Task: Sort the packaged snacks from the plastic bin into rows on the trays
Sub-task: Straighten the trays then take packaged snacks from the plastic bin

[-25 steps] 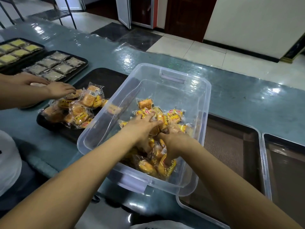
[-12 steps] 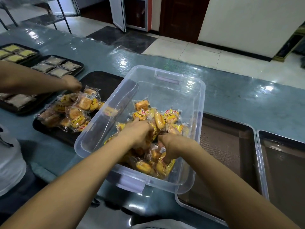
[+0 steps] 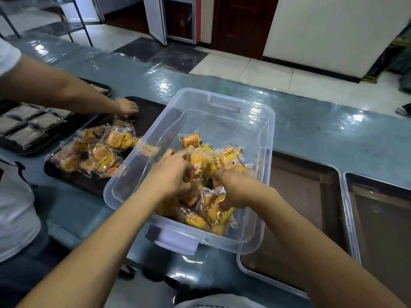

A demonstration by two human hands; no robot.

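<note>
A clear plastic bin (image 3: 224,103) stands on the blue-green counter, holding a heap of yellow packaged snacks (image 3: 229,155). Both my hands are down inside it. My left hand (image 3: 172,172) has its fingers curled around snack packets in the heap. My right hand (image 3: 235,188) is curled into the packets beside it, gripping some. A black tray (image 3: 146,114) left of the bin carries a loose pile of the same snacks (image 3: 97,152). Two metal trays (image 3: 311,196) (image 3: 378,207) lie to the right of the bin.
Another person's arm reaches in from the left, its hand (image 3: 126,106) resting on the black tray's far end. Dark trays with grey packets (image 3: 26,123) sit at the far left. That person's body stands at the left edge. Tiled floor lies beyond the counter.
My two hands have dug deeper into the heap and closed on packets. The other person's hand moved from the snack pile toward the far end of the black tray.
</note>
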